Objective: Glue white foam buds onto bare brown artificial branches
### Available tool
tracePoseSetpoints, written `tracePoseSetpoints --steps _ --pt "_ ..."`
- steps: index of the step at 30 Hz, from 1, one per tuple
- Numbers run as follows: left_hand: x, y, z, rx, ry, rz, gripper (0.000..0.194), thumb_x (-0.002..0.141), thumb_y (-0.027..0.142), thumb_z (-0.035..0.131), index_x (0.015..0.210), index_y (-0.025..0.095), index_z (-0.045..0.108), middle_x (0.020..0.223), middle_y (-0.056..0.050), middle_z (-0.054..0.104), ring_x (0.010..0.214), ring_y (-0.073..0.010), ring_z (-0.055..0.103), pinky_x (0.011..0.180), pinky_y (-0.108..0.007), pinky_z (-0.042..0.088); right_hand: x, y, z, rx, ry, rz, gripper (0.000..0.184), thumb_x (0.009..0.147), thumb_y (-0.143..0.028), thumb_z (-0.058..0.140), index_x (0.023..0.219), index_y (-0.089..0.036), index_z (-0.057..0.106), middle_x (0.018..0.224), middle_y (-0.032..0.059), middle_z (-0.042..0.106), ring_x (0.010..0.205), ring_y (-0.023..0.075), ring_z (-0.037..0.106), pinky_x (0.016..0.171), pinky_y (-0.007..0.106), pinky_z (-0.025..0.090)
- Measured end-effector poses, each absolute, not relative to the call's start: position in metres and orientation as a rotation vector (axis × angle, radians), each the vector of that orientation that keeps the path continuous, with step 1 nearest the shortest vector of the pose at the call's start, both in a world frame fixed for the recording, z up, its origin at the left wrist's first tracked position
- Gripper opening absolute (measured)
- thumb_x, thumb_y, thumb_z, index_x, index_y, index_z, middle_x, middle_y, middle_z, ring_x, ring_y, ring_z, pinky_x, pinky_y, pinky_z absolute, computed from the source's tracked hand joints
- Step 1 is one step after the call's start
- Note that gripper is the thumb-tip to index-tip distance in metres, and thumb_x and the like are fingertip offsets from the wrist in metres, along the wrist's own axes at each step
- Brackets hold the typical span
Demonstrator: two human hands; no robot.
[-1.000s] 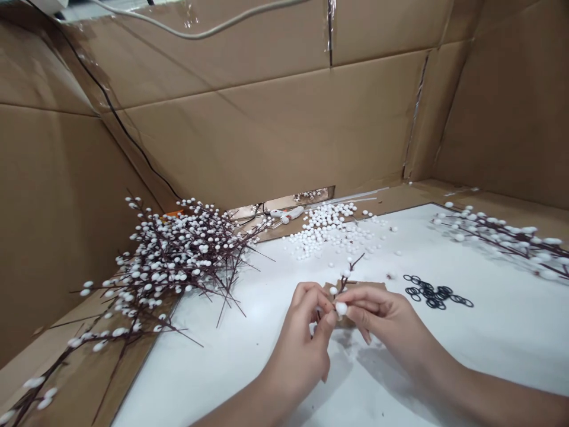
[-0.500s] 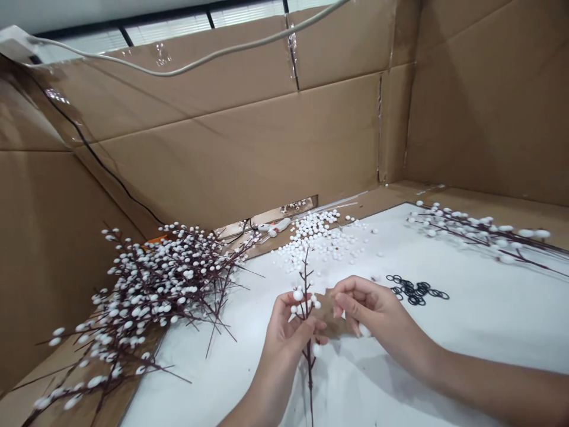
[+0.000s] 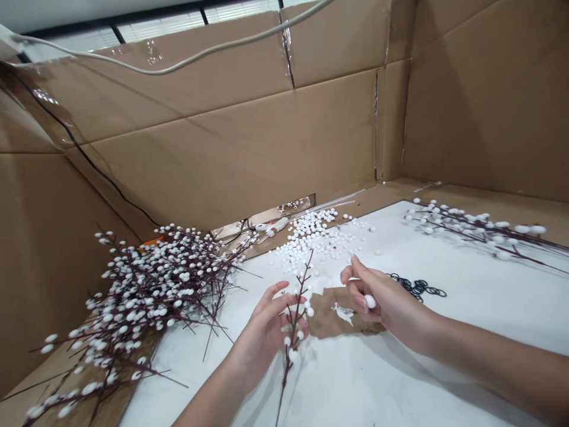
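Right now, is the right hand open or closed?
Closed: the right hand has its fingers curled in, pinching a white ball against the thumb.

The white tabletop [image 3: 400, 379] carries a heap of budded branches [image 3: 155, 290] over its left edge, a looser branch spray [image 3: 480, 231] at right, scattered foam balls [image 3: 315, 240] at the back, black rubber rings [image 3: 418, 287], and a torn cardboard scrap [image 3: 342, 314] marked white.

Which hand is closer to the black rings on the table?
Right. The right hand lies just left of the black rings, at their edge; the left hand is much farther left, past the cardboard scrap.
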State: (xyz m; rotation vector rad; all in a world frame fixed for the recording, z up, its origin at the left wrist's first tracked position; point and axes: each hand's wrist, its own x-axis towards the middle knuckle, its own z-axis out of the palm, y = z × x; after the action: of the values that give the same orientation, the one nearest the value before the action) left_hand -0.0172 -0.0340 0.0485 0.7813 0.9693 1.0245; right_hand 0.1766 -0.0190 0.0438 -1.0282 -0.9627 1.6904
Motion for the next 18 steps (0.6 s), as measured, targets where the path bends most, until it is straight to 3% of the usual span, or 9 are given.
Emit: tracePoseSetpoints --steps 6,11,13,15,18 --pt "-0.019 -0.0317 0.0474 0.782 1.009 0.966 0.027 0.081 0.025 0.053 0.106 0.017 0.051 0.073 -0.003 0.058 0.065 -0.0155 0.056 0.066 -0.036 0.05 0.1749 -0.0193 0.0396 -0.997 -1.06 1.937 0.055 0.081 -0.066 0.027 0.06 -0.017 0.041 0.049 -0.0074 0.027 0.039 0.0044 0.017 0.04 0.021 0.004" --pt "-0.0203 -0.0299 0.0482 0.755 1.122 0.872 0.025 0.081 0.032 0.05 0.097 0.015 0.058 0.06 0.0 0.053 0.055 -0.0134 0.054 0.058 -0.03 0.05 0.1746 -0.0198 0.0385 -1.136 -1.3 1.863 0.061 0.081 -0.068 0.013 0.055 -0.018 0.035 0.05 -0.0059 0.028 0.038 0.0056 0.018 0.04 0.023 0.006" --pt "-0.021 -0.0292 0.0477 0.741 1.124 0.85 0.024 0.08 0.032 0.052 0.093 0.014 0.06 0.061 0.0 0.052 0.054 -0.0119 0.053 0.052 -0.026 0.048 0.175 -0.0202 0.0385 -1.225 -1.63 1.556 0.06 0.083 -0.065 0.013 0.049 -0.018 0.032 0.047 -0.0046 0.028 0.039 0.0071 0.02 0.042 0.024 0.012" --pt "-0.0214 -0.0284 0.0465 0.738 1.104 0.842 0.019 0.079 0.029 0.054 0.088 0.014 0.062 0.063 0.001 0.05 0.054 -0.0107 0.052 0.049 -0.023 0.046 0.1754 -0.0222 0.0384 -1.292 -1.995 1.047 0.055 0.085 -0.056 0.025 0.046 -0.018 0.03 0.045 -0.0033 0.03 0.042 0.0086 0.024 0.045 0.025 0.015" --pt "-0.0212 -0.0273 0.0451 0.756 1.063 0.819 0.011 0.077 0.026 0.057 0.079 0.016 0.06 0.064 0.001 0.05 0.053 -0.0095 0.05 0.046 -0.021 0.044 0.1758 -0.0271 0.039 -1.375 -2.261 0.515 0.047 0.083 -0.043 0.037 0.045 -0.017 0.03 0.042 -0.0027 0.032 0.043 0.0093 0.025 0.048 0.027 0.015"
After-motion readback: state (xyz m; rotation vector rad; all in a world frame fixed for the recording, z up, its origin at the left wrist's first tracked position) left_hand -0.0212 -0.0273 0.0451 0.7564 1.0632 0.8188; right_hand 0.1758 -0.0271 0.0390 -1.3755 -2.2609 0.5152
